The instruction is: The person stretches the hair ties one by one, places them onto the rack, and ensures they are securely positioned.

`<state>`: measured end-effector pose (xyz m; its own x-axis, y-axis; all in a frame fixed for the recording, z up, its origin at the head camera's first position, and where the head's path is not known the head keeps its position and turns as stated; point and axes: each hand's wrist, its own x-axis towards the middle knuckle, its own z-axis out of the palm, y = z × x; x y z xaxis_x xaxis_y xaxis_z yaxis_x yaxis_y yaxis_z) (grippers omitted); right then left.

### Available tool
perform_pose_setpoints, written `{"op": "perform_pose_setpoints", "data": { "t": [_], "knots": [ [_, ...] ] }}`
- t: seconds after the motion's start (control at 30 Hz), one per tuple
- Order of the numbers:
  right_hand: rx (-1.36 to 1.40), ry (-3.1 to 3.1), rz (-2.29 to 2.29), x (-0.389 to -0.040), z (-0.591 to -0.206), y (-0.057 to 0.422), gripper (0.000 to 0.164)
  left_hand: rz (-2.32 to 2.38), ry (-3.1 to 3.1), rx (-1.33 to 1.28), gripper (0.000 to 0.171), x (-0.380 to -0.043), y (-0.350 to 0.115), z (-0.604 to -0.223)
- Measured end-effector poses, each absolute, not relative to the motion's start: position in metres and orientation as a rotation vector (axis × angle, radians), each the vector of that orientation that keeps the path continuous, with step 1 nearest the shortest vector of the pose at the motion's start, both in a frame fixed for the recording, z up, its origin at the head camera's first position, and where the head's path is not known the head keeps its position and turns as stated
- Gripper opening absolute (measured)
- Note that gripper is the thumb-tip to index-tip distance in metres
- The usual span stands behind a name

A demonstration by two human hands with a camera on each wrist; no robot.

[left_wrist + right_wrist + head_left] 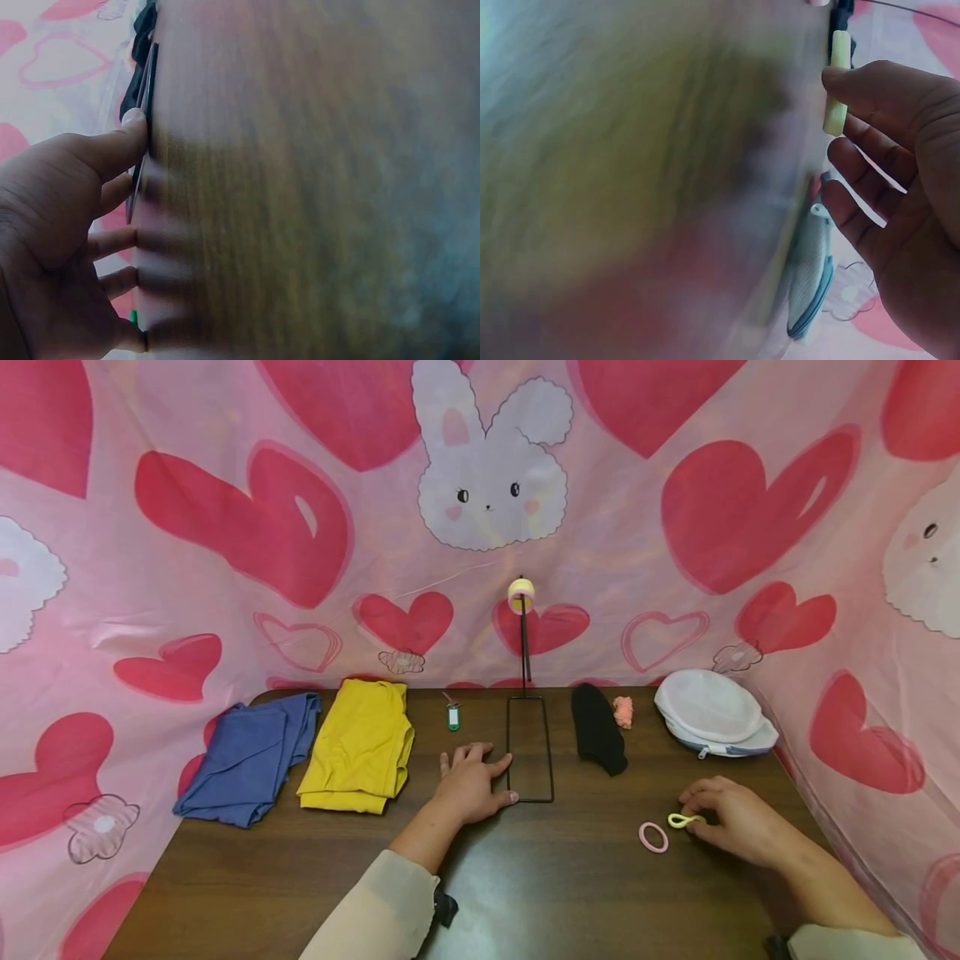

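A black wire stand [552, 752] stands mid-table, its rectangular base flat on the wood. Yellow and pink hair ties [521, 593] hang together on its upper arm. My left hand [467, 785] lies with fingers spread at the base's left side, thumb and index finger touching the wire; the left wrist view shows the thumb [124, 142] over the base. At the right, my right hand [738, 818] pinches a yellow hair tie [678, 821] between thumb and fingers, squeezing it narrow. A pink hair tie [653, 837] lies on the table just left of it.
Folded blue cloth [243, 760] and yellow cloth [356, 747] lie at the left. A green key tag [453, 717] is behind my left hand. Right of the stand lie a black sock-like cloth [597, 727], a coral scrunchie [623, 712] and a white zippered pouch [712, 710]. Printed curtains enclose the table.
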<state>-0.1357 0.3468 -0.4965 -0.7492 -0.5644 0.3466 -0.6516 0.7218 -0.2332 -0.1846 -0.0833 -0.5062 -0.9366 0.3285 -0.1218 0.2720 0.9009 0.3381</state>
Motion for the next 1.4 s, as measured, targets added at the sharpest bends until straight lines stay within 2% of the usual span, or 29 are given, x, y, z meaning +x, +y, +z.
{"op": "perform_pose_setpoints", "data": {
  "t": [0.83,1.4],
  "knots": [
    [1.145,-2.498,0.672,-0.157,-0.452,0.270,0.024,0.468,2.885,0.458,0.071,-0.184,-0.083,-0.505],
    [1.082,-2.315,0.759,-0.165,-0.425,0.218,0.022,0.478,2.888,0.466,0.071,-0.184,-0.083,-0.505]
  ]
}}
